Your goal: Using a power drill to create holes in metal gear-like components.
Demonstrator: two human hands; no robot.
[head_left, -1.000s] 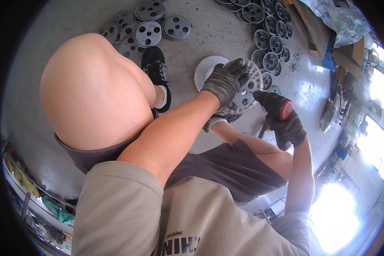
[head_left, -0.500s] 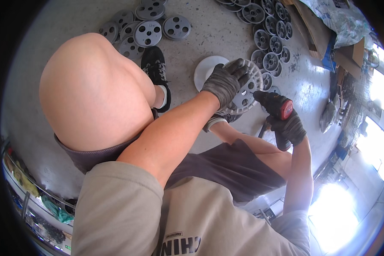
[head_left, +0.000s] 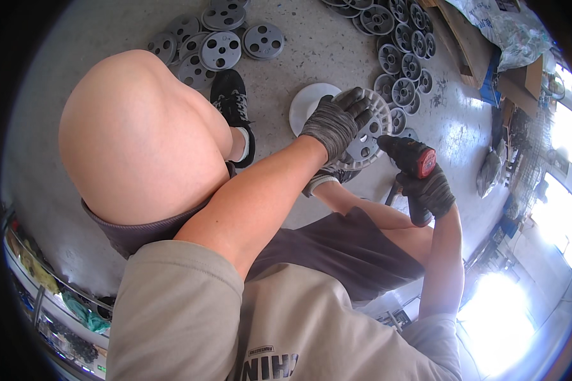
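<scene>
You sit or crouch over a grey concrete floor [head_left: 273, 76], seen from above through a round, bending lens. Your left hand [head_left: 339, 122], in a dark grey work glove, lies across a grey wheel disc [head_left: 364, 145] with round holes; its fingers are side by side and slightly bent, and you cannot tell from here whether they pinch the disc or only rest on it. The disc sits inside a pale ring with a toothed rim [head_left: 388, 115], in front of you and right of centre. A flat white round plate [head_left: 303, 105] shows just beside it on the left.

Your gloved right hand [head_left: 431, 192] is wrapped around the handle of a black power drill [head_left: 401, 152] with a red round back end. Its nose points at the disc's right side; whether it touches is unclear. Any marking on the drill is too small to read.

Your beige shirt [head_left: 311, 317] carries large dark capitals below a small boxed line, partly folded away. Blue print runs over crumpled clear plastic sheeting [head_left: 489, 28] at upper right.

Grey holed discs [head_left: 220, 51] lie piled beyond your black left shoe [head_left: 230, 95]; spoked grey wheels [head_left: 402, 91] cluster beyond the ring.
</scene>
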